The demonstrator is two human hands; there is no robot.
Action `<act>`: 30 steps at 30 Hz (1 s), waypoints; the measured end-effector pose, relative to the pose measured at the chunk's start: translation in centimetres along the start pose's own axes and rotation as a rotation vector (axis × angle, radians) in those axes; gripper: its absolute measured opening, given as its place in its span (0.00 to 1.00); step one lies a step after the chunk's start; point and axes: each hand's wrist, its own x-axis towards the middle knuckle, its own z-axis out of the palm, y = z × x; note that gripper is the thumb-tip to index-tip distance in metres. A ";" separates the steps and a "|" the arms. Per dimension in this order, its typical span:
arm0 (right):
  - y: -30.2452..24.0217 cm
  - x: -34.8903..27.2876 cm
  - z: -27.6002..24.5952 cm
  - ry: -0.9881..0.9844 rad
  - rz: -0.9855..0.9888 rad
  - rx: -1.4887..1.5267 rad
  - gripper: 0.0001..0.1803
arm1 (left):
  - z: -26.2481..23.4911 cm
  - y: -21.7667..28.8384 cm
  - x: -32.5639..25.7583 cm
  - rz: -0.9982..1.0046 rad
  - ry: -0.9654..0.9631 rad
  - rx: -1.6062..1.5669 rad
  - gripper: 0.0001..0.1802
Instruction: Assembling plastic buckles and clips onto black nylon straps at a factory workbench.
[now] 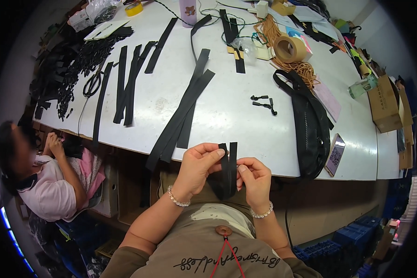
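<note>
In front of my lap, at the table's near edge, I hold a black zipper tape (226, 178). Its two upper ends stand apart and the rest hangs down in a loop. My left hand (200, 164) is closed, thumb and fingers pinching the left strand near its top. My right hand (255, 178) is closed at the right strand's edge, thumb against forefinger; whether a small part is also in that pinch is hidden. Beyond my hands lie long crossed black tapes (183, 109). A few small black zipper sliders (264, 104) rest to the right.
A black bag (310, 134) and a phone (335, 155) lie at the right. More black strips (130, 88), scissors (92, 85) and a pile of black parts (78, 69) lie left. Tape rolls (289, 49), tan cord and a bottle (188, 13) stand farther back. Another person (55, 185) sits at left.
</note>
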 end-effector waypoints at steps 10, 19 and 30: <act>-0.3 0.2 0.3 0.054 0.001 -0.060 0.04 | 0.3 -0.2 -0.1 -0.059 0.001 0.043 0.05; 0.1 0.3 -0.1 0.056 0.053 -0.015 0.05 | 0.7 -0.2 -0.1 -0.073 0.011 0.072 0.06; 0.8 0.7 -0.3 -0.014 0.297 0.372 0.09 | 1.0 -0.3 1.4 -0.110 -0.014 0.090 0.06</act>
